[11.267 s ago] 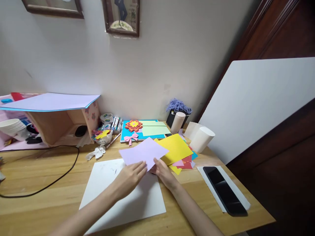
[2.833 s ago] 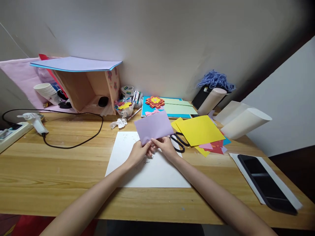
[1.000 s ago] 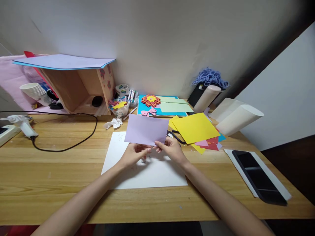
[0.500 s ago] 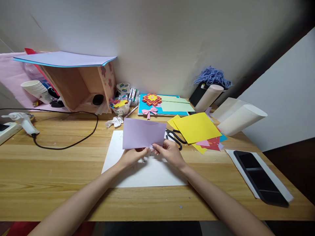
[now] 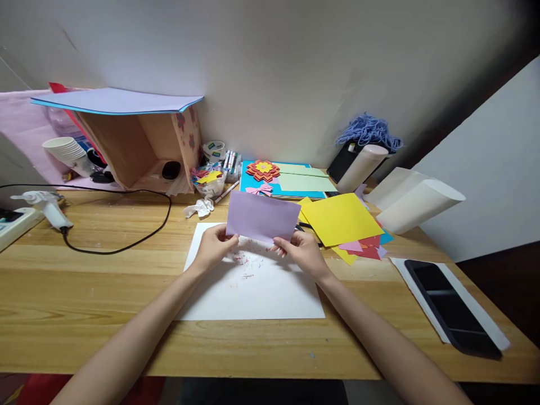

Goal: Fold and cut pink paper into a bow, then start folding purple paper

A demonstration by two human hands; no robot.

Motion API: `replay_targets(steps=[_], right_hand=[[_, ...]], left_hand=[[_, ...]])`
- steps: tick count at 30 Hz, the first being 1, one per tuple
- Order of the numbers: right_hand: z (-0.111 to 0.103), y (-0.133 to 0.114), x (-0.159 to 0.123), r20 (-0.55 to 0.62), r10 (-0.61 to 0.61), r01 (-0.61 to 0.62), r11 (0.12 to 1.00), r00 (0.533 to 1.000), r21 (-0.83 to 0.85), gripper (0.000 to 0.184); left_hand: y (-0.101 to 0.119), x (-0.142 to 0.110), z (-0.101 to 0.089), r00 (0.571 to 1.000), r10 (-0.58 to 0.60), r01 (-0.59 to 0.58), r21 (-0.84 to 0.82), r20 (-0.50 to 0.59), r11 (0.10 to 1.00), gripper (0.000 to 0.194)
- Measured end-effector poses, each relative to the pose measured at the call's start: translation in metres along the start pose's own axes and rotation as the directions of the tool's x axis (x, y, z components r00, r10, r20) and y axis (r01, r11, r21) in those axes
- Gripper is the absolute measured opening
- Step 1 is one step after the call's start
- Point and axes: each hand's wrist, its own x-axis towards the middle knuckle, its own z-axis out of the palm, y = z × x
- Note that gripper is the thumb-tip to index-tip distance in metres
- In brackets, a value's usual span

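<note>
A light purple sheet of paper (image 5: 263, 217) is held up between my two hands, above a large white sheet (image 5: 270, 292) marked with small coloured scribbles. My left hand (image 5: 214, 247) pinches its lower left corner, thumb on the near side. Near the lower right corner, my right hand (image 5: 302, 250) grips it the same way. Just behind my right hand lie scissors (image 5: 304, 226) with black handles, mostly hidden. Yellow paper (image 5: 342, 219) rests to the right, on top of red, pink and blue scraps (image 5: 368, 248).
Behind are a layered paper flower (image 5: 263, 170) and a pink paper bow (image 5: 260, 189) on blue card. A glue gun (image 5: 48, 209) with a black cord lies left, near an open box (image 5: 139, 149). White paper rolls (image 5: 422, 207) and a black phone (image 5: 449, 306) are on the right.
The purple sheet was tilted, then turned level; in the last half second it moved right and up. My left hand has slid out toward its left corner. Scissors are now more covered.
</note>
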Motion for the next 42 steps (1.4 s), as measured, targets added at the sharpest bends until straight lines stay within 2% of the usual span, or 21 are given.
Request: replay_targets(steps=[3, 10, 13, 17, 19, 21, 23, 24, 28, 30, 35, 42], right_hand=[[-0.008, 0.001, 0.004, -0.017, 0.013, -0.013, 1.0, 1.0, 0.004, 0.032], [-0.025, 0.006, 0.014, -0.065, 0.027, -0.024, 0.999, 0.997, 0.043, 0.034], [-0.027, 0.004, 0.014, -0.001, 0.026, -0.025, 0.999, 1.0, 0.041, 0.034], [-0.026, 0.002, 0.012, 0.12, 0.035, -0.037, 0.999, 0.992, 0.017, 0.035], [-0.023, 0.005, 0.012, 0.084, 0.035, -0.04, 0.998, 0.996, 0.054, 0.034], [-0.017, 0.009, 0.012, -0.009, 0.044, -0.043, 0.99, 0.999, 0.133, 0.033], [-0.008, 0.013, 0.011, -0.058, 0.076, -0.063, 0.978, 0.995, 0.199, 0.032], [-0.003, 0.014, 0.009, -0.037, 0.092, -0.082, 0.974, 0.995, 0.213, 0.032], [0.018, 0.01, -0.001, 0.21, 0.095, -0.139, 0.968, 0.973, 0.207, 0.029], [0.025, 0.005, -0.007, 0.245, 0.077, -0.128, 0.971, 0.966, 0.201, 0.026], [0.024, 0.001, -0.008, 0.151, 0.095, -0.119, 0.981, 0.984, 0.154, 0.023], [-0.002, 0.01, 0.009, 0.051, 0.122, -0.125, 0.99, 0.991, 0.071, 0.026]], left_hand=[[-0.001, 0.006, -0.007, 0.999, 0.017, -0.018, -0.015, -0.036, 1.0, 0.017], [-0.001, 0.016, -0.019, 0.991, -0.053, 0.042, -0.094, -0.124, 0.995, 0.018], [0.002, 0.014, -0.017, 0.997, -0.078, 0.077, -0.147, -0.002, 0.986, 0.029], [0.007, 0.0, -0.006, 0.97, -0.063, 0.074, -0.041, 0.236, 0.996, 0.037], [0.009, -0.008, 0.0, 0.948, -0.063, 0.067, -0.001, 0.313, 0.998, 0.036], [0.01, -0.015, 0.007, 0.932, -0.075, 0.08, 0.0, 0.355, 0.997, 0.037], [0.012, -0.021, 0.013, 0.927, -0.088, 0.1, -0.014, 0.364, 0.995, 0.039], [0.013, -0.024, 0.016, 0.929, -0.091, 0.106, -0.023, 0.358, 0.994, 0.039], [0.015, -0.032, 0.027, 0.932, -0.058, 0.103, -0.107, 0.359, 0.989, 0.04], [0.015, -0.034, 0.03, 0.921, -0.051, 0.112, -0.137, 0.385, 0.984, 0.039], [0.016, -0.033, 0.027, 0.917, -0.085, 0.13, -0.091, 0.39, 0.987, 0.039], [0.017, -0.024, 0.015, 0.909, -0.084, 0.112, -0.045, 0.408, 0.993, 0.039]])
